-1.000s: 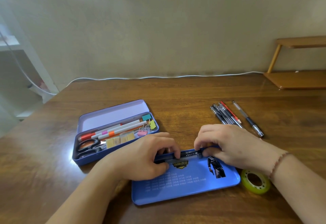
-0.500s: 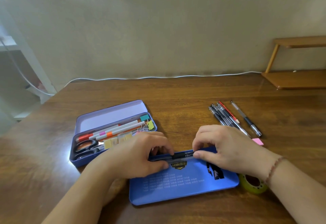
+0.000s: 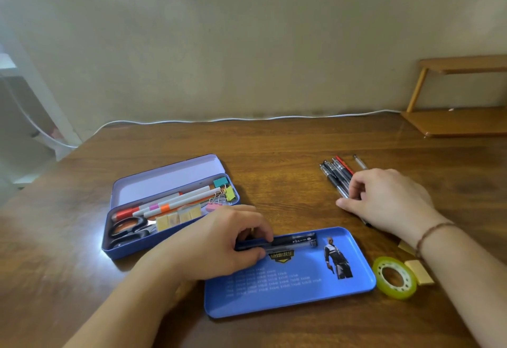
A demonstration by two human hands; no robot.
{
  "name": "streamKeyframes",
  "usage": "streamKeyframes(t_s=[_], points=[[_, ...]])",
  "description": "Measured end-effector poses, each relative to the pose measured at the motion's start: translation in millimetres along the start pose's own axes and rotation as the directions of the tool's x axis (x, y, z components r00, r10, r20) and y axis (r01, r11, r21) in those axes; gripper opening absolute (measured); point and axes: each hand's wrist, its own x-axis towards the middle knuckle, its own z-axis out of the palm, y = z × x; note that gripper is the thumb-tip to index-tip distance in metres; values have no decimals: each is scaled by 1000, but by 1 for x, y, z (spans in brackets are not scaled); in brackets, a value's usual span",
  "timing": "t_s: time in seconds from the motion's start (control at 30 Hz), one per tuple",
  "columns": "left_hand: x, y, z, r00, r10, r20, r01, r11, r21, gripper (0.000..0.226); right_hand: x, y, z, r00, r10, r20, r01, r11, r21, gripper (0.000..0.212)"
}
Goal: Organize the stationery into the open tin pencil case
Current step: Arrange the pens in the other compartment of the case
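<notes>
I see the wooden desk (image 3: pixel 274 155) under everything, and just beyond my left fingers stands the open tin pencil case (image 3: pixel 170 227), already holding scissors (image 3: pixel 129 231), markers (image 3: pixel 175 202) and binder clips (image 3: pixel 225 191), so I judge it is mostly filled. Under the same fingers lies the blue tin tray (image 3: pixel 301 287), probably an inner layer of the case, where flat things can be sorted. My left hand (image 3: pixel 216 246) has its fingers curled around a dark pen (image 3: pixel 295 240), pressing it against the far wall of the tray, I think so that it does not roll. My right hand (image 3: pixel 389 199) rests on the loose gel pens (image 3: pixel 336 175), its fingertips pinching one of them at the near end; how firmly, I cannot tell. Behind the right wrist, away from the fingers, lie the green tape roll (image 3: pixel 395 277) and a yellow eraser (image 3: pixel 419 272), not yet packed.
</notes>
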Motion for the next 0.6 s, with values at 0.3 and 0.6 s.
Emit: streamKeyframes(t_s=[0.3, 0.6], points=[[-2, -1, -3, 992, 45, -118, -47, 999, -12, 26, -4, -6, -3, 990, -36, -140, 39, 999, 18, 23], [2, 2, -1, 688, 136, -712, -109, 991, 83, 29, -49, -40, -9, 764, -502, -404, 645, 586, 491, 11]])
